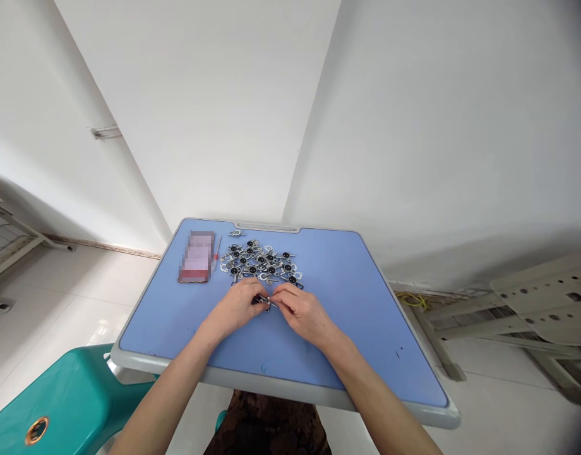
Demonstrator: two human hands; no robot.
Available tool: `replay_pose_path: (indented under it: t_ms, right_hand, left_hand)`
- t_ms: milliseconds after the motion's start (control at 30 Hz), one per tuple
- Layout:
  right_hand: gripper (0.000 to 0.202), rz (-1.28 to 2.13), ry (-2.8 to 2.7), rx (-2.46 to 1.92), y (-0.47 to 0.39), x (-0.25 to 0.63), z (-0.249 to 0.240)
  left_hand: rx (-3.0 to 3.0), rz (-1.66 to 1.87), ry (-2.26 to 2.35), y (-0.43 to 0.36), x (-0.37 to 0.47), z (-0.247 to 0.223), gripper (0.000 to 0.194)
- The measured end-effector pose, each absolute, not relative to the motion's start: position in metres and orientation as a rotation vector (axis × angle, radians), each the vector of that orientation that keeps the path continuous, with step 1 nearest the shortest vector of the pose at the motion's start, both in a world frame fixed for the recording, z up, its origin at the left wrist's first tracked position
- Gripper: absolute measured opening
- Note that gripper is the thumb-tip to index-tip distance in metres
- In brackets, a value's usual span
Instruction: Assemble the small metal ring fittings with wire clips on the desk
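Over the near side of a pile of small metal fittings, my two hands meet at one such piece. My left hand (243, 304) is closed on a small silver-and-black metal fitting (267, 303). From the right, my right hand (304, 311) pinches at the same fitting's thin end, fingers pressed together. The fingers cover much of it. Just beyond them lies the pile of silver fittings (261, 260), several with round black discs. One silver fitting (237, 233) lies apart near the table's far edge.
The blue table (361, 303) has a pale rim. At its left lie a phone-like device (197, 256), its face blurred, and a thin screwdriver-like tool (217, 248) with a red part. A green stool (77, 392) stands at the near left. White walls rise behind; a metal frame (546, 309) stands right.
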State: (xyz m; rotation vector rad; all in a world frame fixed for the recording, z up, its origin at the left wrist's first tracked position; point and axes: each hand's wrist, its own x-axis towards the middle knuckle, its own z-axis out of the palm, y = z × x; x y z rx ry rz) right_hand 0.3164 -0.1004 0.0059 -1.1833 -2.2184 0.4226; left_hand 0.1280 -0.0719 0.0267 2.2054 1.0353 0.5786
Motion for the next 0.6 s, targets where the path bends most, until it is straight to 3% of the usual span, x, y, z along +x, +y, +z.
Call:
replay_pose_path:
  t_ms: [600]
  right_hand:
    - [0.013,0.69,-2.155,-1.313,-0.0952,0.3157,0.017]
  left_hand:
    - [2.217,0.557,1.04,-0.0733,0.1288,0.0308,0.005]
